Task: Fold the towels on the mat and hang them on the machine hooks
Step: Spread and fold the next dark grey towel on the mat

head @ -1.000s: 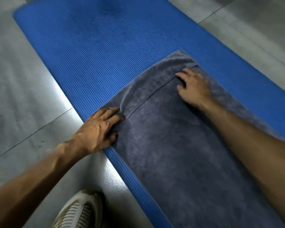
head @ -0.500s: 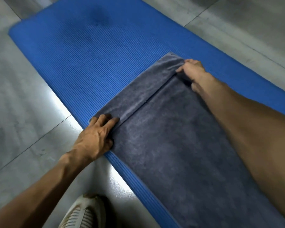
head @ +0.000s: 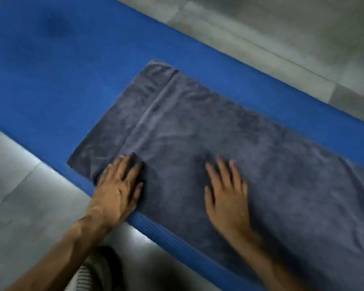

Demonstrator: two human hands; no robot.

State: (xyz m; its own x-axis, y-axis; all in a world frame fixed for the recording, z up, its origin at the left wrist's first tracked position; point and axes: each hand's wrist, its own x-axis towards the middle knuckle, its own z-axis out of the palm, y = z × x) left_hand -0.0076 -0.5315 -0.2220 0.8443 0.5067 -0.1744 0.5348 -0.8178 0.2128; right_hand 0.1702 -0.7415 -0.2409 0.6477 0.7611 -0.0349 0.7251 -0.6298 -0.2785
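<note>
Head view: grey towel [head: 208, 148] lies flat along the blue mat [head: 61, 70], its end strip lapped over as a seam. Left hand [head: 118, 185] rests on the towel's near edge by the seam, fingers straight and close together — likely pinning the lap. Right hand [head: 227, 196] lies flat on the towel's middle, fingers spread, probably smoothing. No grip on the cloth. Shoe [head: 93, 271] on grey floor [head: 19, 196] beside the mat. Hooks not visible — folding looks early.
</note>
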